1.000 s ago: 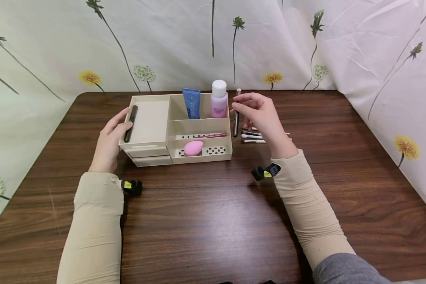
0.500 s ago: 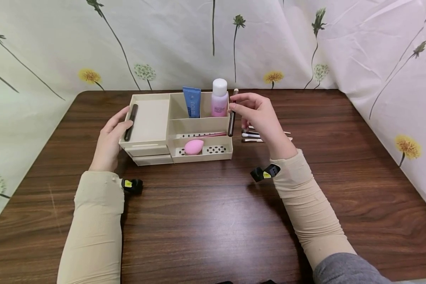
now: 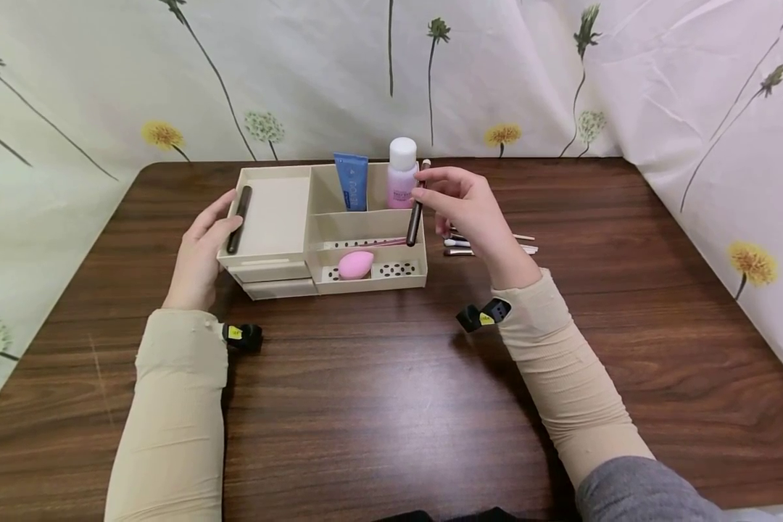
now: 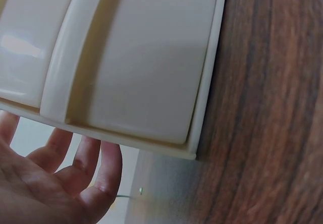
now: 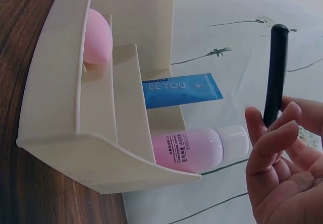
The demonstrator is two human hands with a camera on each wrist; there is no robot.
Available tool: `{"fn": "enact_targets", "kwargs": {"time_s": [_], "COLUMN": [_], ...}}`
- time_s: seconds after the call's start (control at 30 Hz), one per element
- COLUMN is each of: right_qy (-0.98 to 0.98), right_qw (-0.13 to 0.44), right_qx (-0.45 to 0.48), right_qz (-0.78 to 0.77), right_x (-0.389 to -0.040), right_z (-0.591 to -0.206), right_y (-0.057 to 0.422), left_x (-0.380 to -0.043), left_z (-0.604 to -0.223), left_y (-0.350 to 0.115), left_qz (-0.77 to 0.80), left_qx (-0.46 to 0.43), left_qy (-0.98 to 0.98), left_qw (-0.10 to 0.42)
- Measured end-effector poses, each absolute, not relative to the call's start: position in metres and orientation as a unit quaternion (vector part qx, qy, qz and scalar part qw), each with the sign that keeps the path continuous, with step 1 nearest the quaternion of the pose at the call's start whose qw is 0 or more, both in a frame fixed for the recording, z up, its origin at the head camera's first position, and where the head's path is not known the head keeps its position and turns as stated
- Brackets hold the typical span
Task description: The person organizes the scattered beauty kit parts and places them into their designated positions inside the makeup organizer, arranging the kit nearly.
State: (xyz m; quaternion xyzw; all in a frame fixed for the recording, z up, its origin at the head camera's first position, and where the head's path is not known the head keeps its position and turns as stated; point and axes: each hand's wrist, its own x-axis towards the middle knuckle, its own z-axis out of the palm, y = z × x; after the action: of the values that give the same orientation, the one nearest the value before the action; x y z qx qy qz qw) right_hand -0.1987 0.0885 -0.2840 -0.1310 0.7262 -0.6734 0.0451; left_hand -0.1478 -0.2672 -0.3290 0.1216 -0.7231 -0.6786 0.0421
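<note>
A cream makeup organizer stands at the back of the table. My left hand holds its left side, thumb at the top rim and fingers along the outside wall; the left wrist view shows these fingertips against the organizer's edge. A dark stick lies on the top beside that thumb. My right hand pinches a dark-handled makeup brush near its pale upper end. The handle slants down over the organizer's right compartments, in front of the pink bottle. In the right wrist view the brush handle sticks out from the fingers.
A blue tube stands beside the bottle in the rear compartment. Thin pink sticks lie in the middle one, and a pink sponge sits in front. Several brushes lie on the table right of the organizer.
My right hand has carried the brush leftward, from beside the organizer to over its right compartments, and the brush now slants more. My left hand stays at the organizer's side.
</note>
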Motion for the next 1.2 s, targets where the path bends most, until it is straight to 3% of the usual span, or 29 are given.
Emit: {"fn": "enact_targets", "kwargs": {"time_s": [1.2], "right_qy": [0.721], "right_qw": [0.098], "right_qx": [-0.164], "right_qz": [-0.666], "right_x": [-0.183], "right_z": [-0.297], "right_y": [0.052], "left_x": [-0.145], "left_z": [-0.328], "left_y": [-0.268], "left_qz": [-0.671], "left_qx": [0.127], "left_qy": [-0.729], "left_qw": [0.044]}}
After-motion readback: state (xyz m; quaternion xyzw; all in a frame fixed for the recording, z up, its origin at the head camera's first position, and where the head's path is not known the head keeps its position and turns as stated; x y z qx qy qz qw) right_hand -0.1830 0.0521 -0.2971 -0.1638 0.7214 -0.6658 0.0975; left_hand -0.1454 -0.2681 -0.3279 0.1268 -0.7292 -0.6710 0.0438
